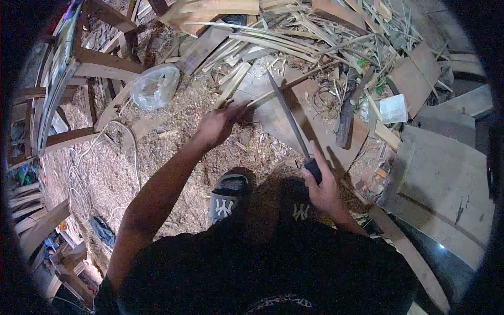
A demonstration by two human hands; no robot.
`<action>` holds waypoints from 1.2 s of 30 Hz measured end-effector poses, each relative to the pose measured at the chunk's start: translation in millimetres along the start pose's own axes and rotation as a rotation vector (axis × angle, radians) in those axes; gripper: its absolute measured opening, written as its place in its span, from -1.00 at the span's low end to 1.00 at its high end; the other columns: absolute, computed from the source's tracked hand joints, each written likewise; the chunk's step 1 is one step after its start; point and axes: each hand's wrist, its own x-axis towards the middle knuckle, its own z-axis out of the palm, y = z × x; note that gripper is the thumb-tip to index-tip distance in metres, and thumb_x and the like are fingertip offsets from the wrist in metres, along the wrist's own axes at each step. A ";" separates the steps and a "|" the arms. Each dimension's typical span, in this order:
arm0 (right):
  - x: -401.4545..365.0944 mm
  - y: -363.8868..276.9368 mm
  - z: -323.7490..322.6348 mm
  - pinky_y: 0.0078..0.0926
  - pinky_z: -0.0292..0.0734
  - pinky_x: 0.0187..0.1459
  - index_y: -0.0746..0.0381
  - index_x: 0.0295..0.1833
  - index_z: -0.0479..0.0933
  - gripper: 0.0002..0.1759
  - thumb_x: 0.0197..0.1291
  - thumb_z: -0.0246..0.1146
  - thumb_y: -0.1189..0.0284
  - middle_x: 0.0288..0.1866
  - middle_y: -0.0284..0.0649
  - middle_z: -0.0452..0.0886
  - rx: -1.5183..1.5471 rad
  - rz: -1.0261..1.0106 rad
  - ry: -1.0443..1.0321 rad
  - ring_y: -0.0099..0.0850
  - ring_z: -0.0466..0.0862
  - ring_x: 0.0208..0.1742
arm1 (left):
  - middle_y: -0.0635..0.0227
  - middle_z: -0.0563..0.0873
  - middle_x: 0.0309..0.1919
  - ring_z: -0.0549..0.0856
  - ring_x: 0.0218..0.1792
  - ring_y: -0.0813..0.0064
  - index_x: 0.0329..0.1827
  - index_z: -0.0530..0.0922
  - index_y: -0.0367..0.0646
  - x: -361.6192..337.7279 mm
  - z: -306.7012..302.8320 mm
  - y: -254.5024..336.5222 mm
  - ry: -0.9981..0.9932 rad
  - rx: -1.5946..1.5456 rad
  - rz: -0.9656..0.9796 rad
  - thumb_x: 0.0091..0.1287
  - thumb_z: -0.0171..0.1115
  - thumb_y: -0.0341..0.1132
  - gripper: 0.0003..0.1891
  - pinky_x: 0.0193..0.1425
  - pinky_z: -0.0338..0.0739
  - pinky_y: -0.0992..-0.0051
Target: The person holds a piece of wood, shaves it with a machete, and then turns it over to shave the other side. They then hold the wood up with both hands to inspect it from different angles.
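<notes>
My right hand (326, 189) is closed around the black handle of a long knife (290, 114), whose narrow dark blade points forward and slightly left. My left hand (216, 126) grips the near end of a thin wooden strip (294, 82). The strip runs away to the right, and the blade crosses over it in this view. Beneath them lies a flat wooden board (278, 124) on the sawdust-covered floor. A dark, bark-like piece of wood (347, 115) rests on the right part of the board.
Cut strips and offcuts (294, 44) are heaped at the back. Wooden frames (107, 63) stand at left, near a clear plastic bag (155, 86) and a coiled cord (79, 184). Large panels (441, 173) lie at right. My sandalled feet (229, 199) are just below the work.
</notes>
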 end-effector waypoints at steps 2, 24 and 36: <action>-0.7 -1.0 0.9 -0.47 0.55 -0.01 0.26 0.63 0.16 -0.33 0.47 0.13 0.43 -0.05 -0.22 0.56 0.045 0.104 -0.050 -0.48 0.58 -0.18 | 0.01 0.67 0.21 0.72 0.08 -0.13 0.60 0.23 0.47 0.7 -4.1 3.2 -0.073 0.010 -0.056 0.39 -0.07 -0.45 -0.28 0.07 0.67 -0.02; 21.0 -17.6 2.5 -0.33 0.51 0.27 0.20 0.53 0.35 -0.48 0.50 0.06 0.43 0.37 0.14 0.55 -0.059 0.084 -0.074 -0.14 0.66 0.30 | 0.21 0.77 0.02 0.79 -0.12 0.10 0.61 0.15 0.54 10.4 48.1 -36.5 0.019 -0.326 0.079 0.54 0.05 0.04 -0.41 -0.14 0.66 0.17; 20.7 -43.3 -21.7 -0.64 0.42 -0.33 0.31 0.57 0.27 -0.45 0.51 0.01 0.45 -0.22 -0.27 0.55 0.362 0.088 0.060 -0.64 0.46 -0.41 | 0.20 0.76 0.08 0.78 -0.03 0.07 0.63 0.12 0.54 11.9 51.8 -38.4 0.084 -0.282 0.154 0.52 0.11 -0.06 -0.36 -0.09 0.69 0.15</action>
